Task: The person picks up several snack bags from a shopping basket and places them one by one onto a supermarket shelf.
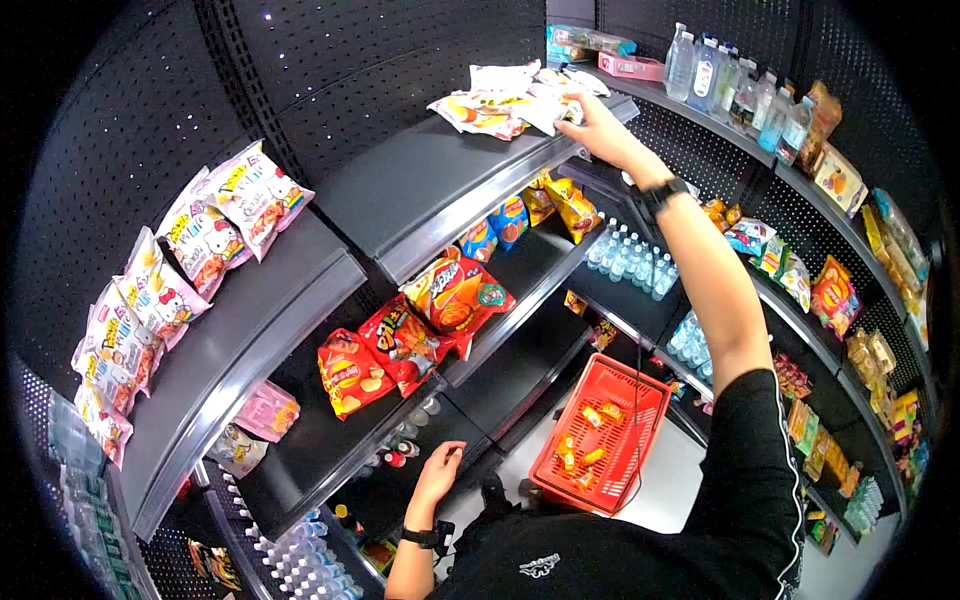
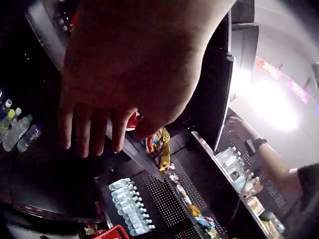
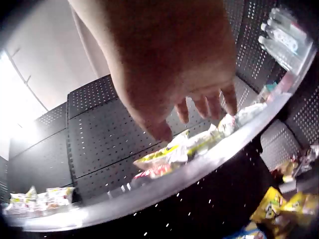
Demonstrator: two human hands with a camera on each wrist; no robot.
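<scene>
My right hand (image 1: 605, 137) is raised to the top shelf, at the right end of a pile of white snack bags (image 1: 495, 103). In the right wrist view, its fingers (image 3: 200, 107) reach down over these bags, thumb spread apart, nothing gripped. The bags lie flat and overlapping along the shelf's front edge. Down at the lower middle of the head view, my left hand (image 1: 437, 474) hangs loosely in front of the lower shelves, holding nothing. Its fingers (image 2: 83, 129) look relaxed in the left wrist view.
A red basket (image 1: 655, 425) with several orange packets stands on the floor. White-and-pink snack bags (image 1: 255, 195) line the left top shelf, and red chip bags (image 1: 355, 370) sit one level below. Bottles (image 1: 705, 75) stand on the right shelf. Metal-edged shelves (image 1: 450, 220) curve around me.
</scene>
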